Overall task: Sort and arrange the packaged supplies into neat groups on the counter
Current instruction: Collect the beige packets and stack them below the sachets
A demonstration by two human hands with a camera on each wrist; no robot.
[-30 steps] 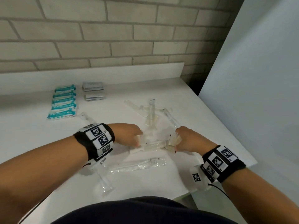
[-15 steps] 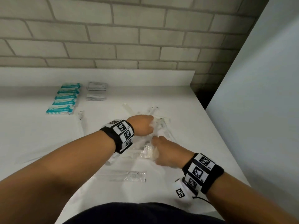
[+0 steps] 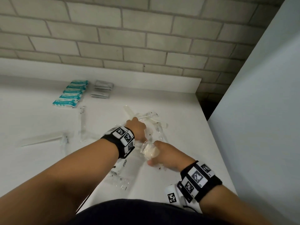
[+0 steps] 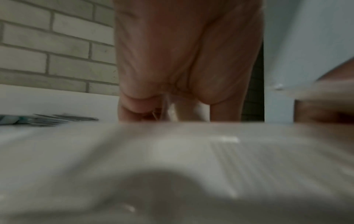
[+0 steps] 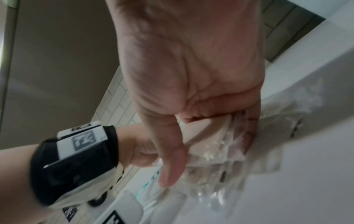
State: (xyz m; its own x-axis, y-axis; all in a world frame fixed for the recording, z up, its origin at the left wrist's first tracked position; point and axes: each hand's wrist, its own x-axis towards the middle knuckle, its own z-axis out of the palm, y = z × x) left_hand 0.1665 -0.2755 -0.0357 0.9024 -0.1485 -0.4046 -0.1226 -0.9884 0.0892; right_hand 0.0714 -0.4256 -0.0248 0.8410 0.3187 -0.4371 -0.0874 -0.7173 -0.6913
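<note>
while the right hand point(image 3: 164, 155) closes thumb and fingers around a bunch of clear packets point(image 3: 149, 150), ends gathered together just above the bench point(image 3: 186, 143), the grip looks meant to square them into 1 group. each clear plastic wrapper holds a pale, slender item, too blurred to name; the right wrist view shows several layered under the thumb. just beyond, the left hand point(image 3: 137, 129) reaches into the loose pile of clear packets point(image 3: 151, 117), palm down; whether its fingers grip one or only press on it i cannot tell, since both views hide the fingertips. more clear packets lie scattered: a long one point(image 3: 43, 138) well to the left, another point(image 3: 82, 120) beside it, and some point(image 3: 121, 182) under the left forearm. far left at the back, a row of teal-and-white packs point(image 3: 71, 95) and 2 short stacks of grey sachets point(image 3: 102, 89) already sit sorted, side by side.
</note>
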